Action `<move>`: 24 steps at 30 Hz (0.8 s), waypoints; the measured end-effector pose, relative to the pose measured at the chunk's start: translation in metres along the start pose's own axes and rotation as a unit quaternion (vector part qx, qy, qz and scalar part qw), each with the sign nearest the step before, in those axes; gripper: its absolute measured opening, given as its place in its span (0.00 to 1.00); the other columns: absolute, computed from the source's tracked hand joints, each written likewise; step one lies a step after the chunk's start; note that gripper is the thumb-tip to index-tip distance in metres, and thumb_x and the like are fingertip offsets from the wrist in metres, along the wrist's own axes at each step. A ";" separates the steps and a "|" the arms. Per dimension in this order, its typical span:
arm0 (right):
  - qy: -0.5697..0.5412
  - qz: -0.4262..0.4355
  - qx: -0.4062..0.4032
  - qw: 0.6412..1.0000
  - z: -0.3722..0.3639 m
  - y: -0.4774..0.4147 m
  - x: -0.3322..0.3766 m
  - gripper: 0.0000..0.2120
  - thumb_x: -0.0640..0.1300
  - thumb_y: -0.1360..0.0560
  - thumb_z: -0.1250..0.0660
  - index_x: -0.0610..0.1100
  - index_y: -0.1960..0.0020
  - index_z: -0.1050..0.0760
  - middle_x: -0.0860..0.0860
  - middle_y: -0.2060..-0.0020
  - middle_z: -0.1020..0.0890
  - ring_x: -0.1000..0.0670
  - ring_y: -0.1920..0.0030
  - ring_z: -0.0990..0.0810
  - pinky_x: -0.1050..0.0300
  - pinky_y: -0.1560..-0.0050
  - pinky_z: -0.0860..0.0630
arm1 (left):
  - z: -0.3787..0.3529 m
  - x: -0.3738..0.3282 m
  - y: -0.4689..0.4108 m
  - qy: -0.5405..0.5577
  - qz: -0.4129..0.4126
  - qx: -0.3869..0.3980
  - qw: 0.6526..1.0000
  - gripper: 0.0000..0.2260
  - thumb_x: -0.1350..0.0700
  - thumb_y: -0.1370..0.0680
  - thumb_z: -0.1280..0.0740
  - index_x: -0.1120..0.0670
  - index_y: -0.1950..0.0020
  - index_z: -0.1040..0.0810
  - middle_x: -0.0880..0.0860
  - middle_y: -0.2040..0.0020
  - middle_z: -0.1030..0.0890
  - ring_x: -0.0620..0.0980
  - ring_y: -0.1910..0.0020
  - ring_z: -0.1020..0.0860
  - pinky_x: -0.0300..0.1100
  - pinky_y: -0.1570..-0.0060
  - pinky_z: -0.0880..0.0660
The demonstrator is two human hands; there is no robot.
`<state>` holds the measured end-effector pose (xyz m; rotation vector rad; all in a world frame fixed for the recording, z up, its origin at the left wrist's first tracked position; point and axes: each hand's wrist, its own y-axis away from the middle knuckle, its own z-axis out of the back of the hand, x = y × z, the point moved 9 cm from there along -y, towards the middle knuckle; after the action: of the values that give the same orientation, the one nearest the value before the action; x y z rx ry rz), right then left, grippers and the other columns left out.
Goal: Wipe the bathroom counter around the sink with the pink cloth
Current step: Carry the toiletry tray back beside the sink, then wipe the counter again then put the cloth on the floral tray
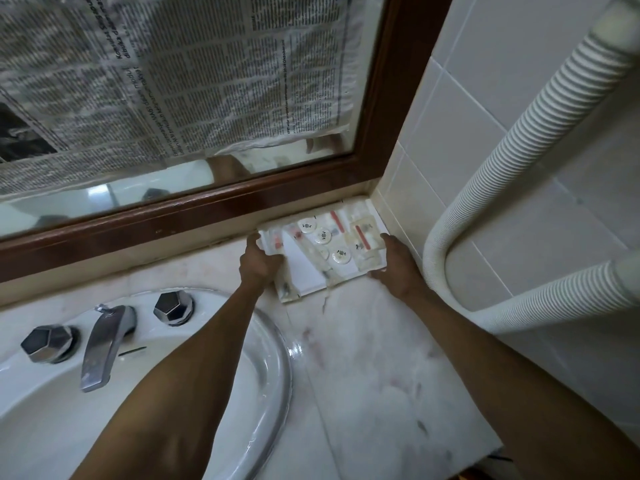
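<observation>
A flat white tray [304, 271] of small wrapped toiletries lies in the back right corner of the pale marble counter [367, 368]. My left hand [258, 259] grips the tray's left edge. My right hand [398, 261] grips its right edge, close to the tiled wall. The white sink [41, 410] with its steel rim sits to the left, under my left forearm. No pink cloth is in view.
A chrome faucet [104, 344] and two faceted knobs [173, 306] stand on the sink's back. A wood-framed mirror [242, 206] covered with newspaper rises behind. A white corrugated hose [502, 161] loops down the tiled wall [519, 237] at right. The counter's front edge is at lower right.
</observation>
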<state>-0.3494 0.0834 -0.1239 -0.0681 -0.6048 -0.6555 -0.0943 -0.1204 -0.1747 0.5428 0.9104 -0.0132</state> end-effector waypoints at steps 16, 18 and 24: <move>0.023 0.097 0.016 0.995 -0.023 0.016 0.088 0.34 0.36 0.31 0.24 0.43 0.28 0.32 0.44 0.28 0.30 0.42 0.28 0.34 0.45 0.29 0.34 | 0.057 -0.021 0.024 -0.104 -0.066 0.043 0.991 0.24 0.51 0.20 0.30 0.55 0.25 0.28 0.56 0.45 0.14 0.57 0.38 0.20 0.48 0.37 0.25; -0.017 0.122 0.024 0.992 -0.031 0.021 0.128 0.25 0.40 0.29 0.25 0.44 0.33 0.28 0.47 0.33 0.25 0.44 0.32 0.28 0.48 0.32 0.31 | 0.089 -0.017 0.037 -0.081 -0.083 0.041 0.992 0.20 0.50 0.20 0.30 0.56 0.30 0.23 0.54 0.47 0.14 0.59 0.41 0.18 0.50 0.40 0.22; -0.098 0.185 0.053 0.976 -0.082 0.058 0.274 0.11 0.44 0.26 0.27 0.47 0.45 0.22 0.53 0.47 0.18 0.52 0.53 0.20 0.52 0.50 0.23 | 0.242 0.026 0.101 -0.012 -0.131 -0.052 0.990 0.15 0.52 0.21 0.32 0.50 0.34 0.22 0.50 0.55 0.16 0.53 0.59 0.14 0.53 0.49 0.17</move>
<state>-0.1015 -0.0419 -0.0347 -0.1426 -0.7929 -0.2551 0.1259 -0.1369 -0.0319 0.3238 0.9489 -0.2084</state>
